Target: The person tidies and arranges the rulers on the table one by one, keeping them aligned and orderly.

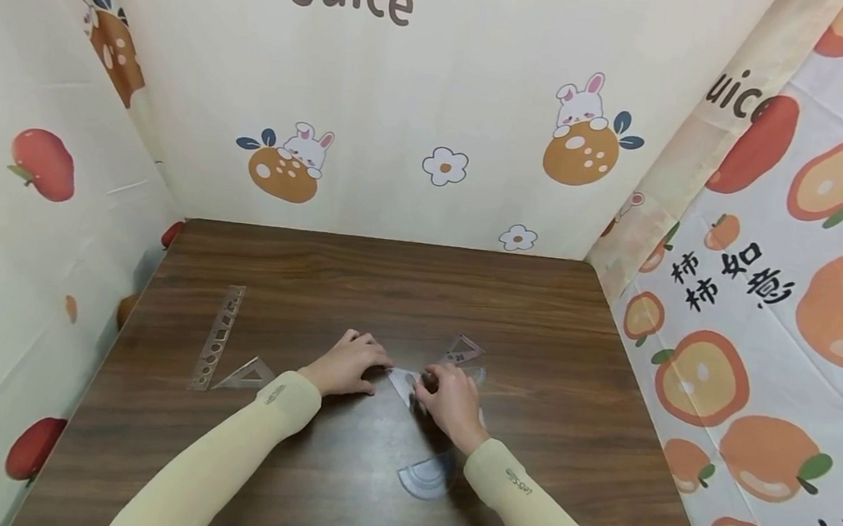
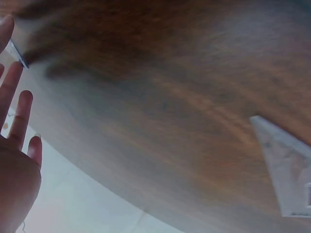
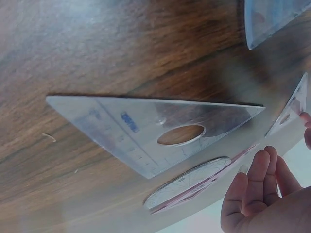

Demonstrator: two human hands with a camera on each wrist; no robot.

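Between the hands, a clear set square (image 1: 401, 383) slants over the table. Its far corner is between the thumb and fingers of my left hand (image 1: 348, 365), and the set square's tip (image 2: 18, 54) shows there in the left wrist view. My right hand (image 1: 450, 399) curls its fingers at the near side of the set square (image 3: 290, 109); its thumb is hidden in the right wrist view. A larger clear set square (image 3: 141, 131) with an oval hole lies beside the right hand, mostly covered by it from above.
Beyond the right hand lie a pinkish set square (image 1: 464, 350) and a protractor (image 1: 478, 375). A second protractor (image 1: 427, 476) is near the front edge. To the left are a clear ruler (image 1: 218, 337) and another set square (image 1: 248, 375). Printed cloth (image 1: 435, 105) borders the brown table (image 1: 574, 326).
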